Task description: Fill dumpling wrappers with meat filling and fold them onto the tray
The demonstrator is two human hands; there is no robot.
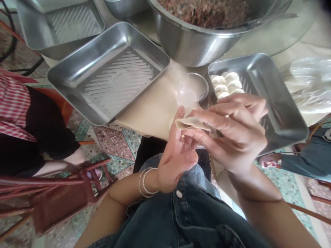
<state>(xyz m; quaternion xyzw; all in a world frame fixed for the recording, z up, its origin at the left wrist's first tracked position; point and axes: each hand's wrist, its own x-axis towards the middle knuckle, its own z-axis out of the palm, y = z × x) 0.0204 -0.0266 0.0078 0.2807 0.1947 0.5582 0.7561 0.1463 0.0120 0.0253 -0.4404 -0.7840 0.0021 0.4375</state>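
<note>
My left hand point(176, 155) and my right hand point(232, 131) are closed together on a folded dumpling wrapper point(190, 122) held just in front of the table edge. My right fingers pinch along its top while the left fingers support it from below. Right behind the hands stands a small clear cup of water point(191, 90). A steel tray point(279, 103) to the right holds several finished white dumplings point(226, 84) in its far left corner.
An empty ribbed steel tray point(108, 72) lies to the left, another tray point(59, 24) behind it. A big steel bowl point(191, 44) of minced filling point(207, 12) stands at the back. A plastic bag point(310, 82) lies far right. A person in a checked apron point(15, 106) sits at left beside wooden stools point(59, 193).
</note>
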